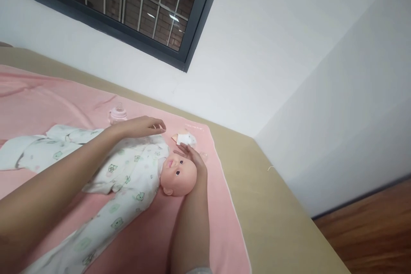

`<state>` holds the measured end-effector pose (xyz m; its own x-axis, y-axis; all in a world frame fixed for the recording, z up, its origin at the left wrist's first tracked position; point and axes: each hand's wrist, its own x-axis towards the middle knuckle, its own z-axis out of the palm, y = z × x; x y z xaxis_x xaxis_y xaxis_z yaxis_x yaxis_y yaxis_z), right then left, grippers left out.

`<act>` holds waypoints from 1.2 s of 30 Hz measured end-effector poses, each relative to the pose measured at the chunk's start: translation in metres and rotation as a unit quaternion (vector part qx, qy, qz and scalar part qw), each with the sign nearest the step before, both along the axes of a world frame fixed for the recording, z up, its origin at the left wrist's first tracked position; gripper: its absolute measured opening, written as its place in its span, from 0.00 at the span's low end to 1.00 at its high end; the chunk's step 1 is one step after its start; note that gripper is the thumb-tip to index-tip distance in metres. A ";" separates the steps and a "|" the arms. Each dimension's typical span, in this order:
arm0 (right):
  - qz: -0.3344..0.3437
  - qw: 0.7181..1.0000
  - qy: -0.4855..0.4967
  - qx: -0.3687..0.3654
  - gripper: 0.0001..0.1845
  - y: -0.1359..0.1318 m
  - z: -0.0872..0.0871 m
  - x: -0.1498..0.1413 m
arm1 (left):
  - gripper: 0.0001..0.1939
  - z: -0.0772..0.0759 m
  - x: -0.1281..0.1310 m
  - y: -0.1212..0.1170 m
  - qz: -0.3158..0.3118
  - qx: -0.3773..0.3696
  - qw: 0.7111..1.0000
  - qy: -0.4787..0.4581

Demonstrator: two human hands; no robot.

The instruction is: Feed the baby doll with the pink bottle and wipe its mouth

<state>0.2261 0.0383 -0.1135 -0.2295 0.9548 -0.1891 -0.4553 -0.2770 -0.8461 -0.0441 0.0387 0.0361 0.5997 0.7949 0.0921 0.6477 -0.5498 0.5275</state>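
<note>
- Right hand (195,159), low centre of the frame, lies flat and open-fingered against the doll (141,180)'s hard, smooth head; the cloth-suited body looks light and floppy, so cradle head and torso together
- Left hand (141,127), loosely open and holding nothing, hovers above the doll's chest
- Bottle (118,114) stands farther back on the pink blanket (38,98)

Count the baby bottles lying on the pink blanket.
1. The baby bottle stands on the pink blanket near its far edge, just beyond the left hand. Others may be hidden behind the arms.
</note>
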 end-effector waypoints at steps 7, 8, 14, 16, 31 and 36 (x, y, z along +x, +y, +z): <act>-0.005 1.000 -0.004 0.019 0.19 -0.011 0.011 -0.001 | 0.28 -0.009 -0.007 -0.006 -0.006 0.008 1.000 -0.026; -0.007 1.000 -0.007 0.024 0.19 -0.014 0.016 -0.001 | 0.27 -0.010 -0.006 -0.006 -0.005 0.014 0.999 -0.028; 0.008 0.993 -0.053 0.110 0.19 -0.033 0.057 0.004 | 0.25 -0.020 0.005 -0.010 -0.047 0.117 0.988 -0.085; 0.034 0.985 -0.082 0.151 0.19 -0.038 0.074 0.004 | 0.24 -0.024 0.011 -0.012 -0.065 0.151 0.980 -0.113; 0.098 0.961 -0.057 0.251 0.32 -0.049 0.098 -0.001 | 0.17 -0.005 0.018 -0.030 -0.067 -0.021 0.929 -0.364; 0.000 0.981 0.023 0.192 0.27 -0.033 0.049 0.008 | 0.17 -0.002 0.016 -0.035 -0.126 -0.227 0.879 -0.399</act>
<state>0.2340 0.0049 -0.0643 -0.2284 0.9538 0.1953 -0.4963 0.0585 -0.8662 -0.0282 0.0036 0.0342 0.6496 0.7102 0.2713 -0.1407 -0.2383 0.9609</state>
